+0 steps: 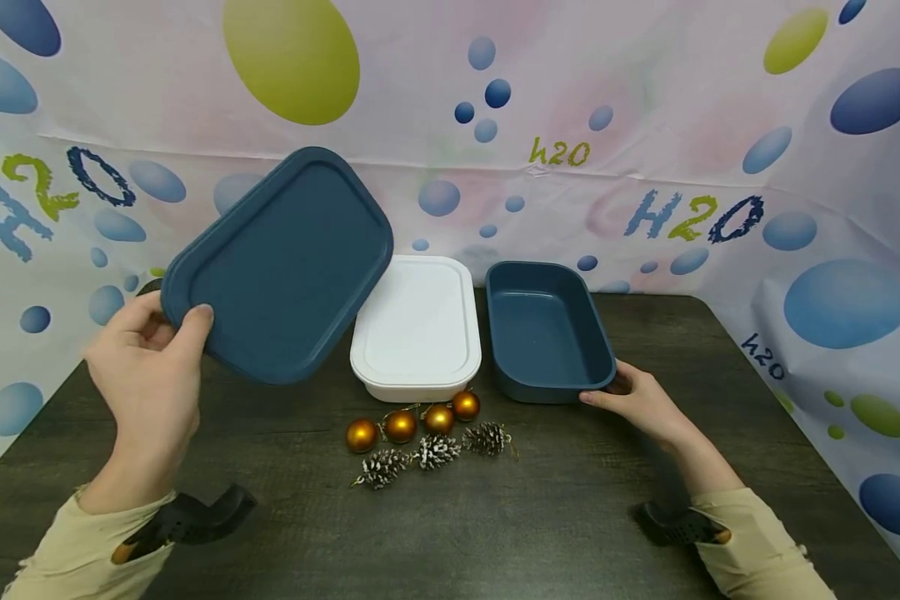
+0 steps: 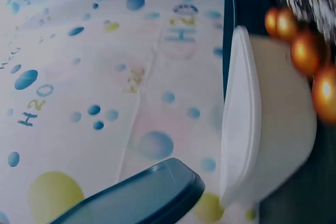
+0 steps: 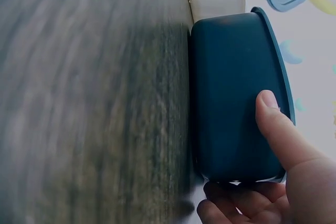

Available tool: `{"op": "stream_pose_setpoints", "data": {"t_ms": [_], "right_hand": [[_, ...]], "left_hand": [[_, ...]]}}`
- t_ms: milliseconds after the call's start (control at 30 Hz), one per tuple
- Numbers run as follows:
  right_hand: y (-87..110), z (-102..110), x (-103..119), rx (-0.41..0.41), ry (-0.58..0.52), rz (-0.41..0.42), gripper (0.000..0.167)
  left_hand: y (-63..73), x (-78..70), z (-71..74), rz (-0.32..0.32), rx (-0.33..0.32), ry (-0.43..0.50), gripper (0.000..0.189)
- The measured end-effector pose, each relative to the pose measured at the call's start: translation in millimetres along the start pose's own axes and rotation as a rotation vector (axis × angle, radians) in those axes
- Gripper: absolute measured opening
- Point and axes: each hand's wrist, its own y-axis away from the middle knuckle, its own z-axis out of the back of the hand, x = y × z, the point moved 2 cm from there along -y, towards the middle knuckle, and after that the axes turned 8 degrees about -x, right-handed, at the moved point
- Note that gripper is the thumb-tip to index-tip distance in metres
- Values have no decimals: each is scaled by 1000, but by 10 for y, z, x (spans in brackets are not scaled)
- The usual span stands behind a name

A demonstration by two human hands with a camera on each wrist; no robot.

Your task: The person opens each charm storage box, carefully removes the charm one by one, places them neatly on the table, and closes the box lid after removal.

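Observation:
My left hand [image 1: 150,367] pinches a dark blue rectangular lid [image 1: 285,267] by its near left corner, the thumb on the face towards me. Held up and tilted, the lid hangs in the air left of the white container; in the left wrist view only part of the lid [image 2: 142,198] shows. A matching dark blue food container [image 1: 543,333] stands uncovered on the table, nothing visible inside. My right hand [image 1: 641,404] grips its near right corner. In the right wrist view the thumb [image 3: 275,116] lies on the front wall, with the fingers curled along the side.
A white container [image 1: 416,333] with its lid on stands left of the blue one. In front of it lie several golden ball ornaments [image 1: 401,426] and three frosted pine cones [image 1: 437,451] on the dark wood table [image 1: 450,533]. A printed curtain [image 1: 420,108] hangs behind.

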Motion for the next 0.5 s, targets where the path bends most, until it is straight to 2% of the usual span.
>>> {"op": "stream_pose_setpoints", "data": {"t_ms": [67,133,367,500], "right_hand": [[-1,-3,4,2,-4,-1,80],[-1,-7,9,4,-9,-2,80],[-7,-18,25,6,-21,2,80],[-21,-17,24,7,-25,13,85]], "left_hand": [[50,19,-50,110,15,160,12],[106,40,-99,198,30,255,11],[277,83,-264,458,78,289,8],[358,99,-358,555,106,344,8]]}}
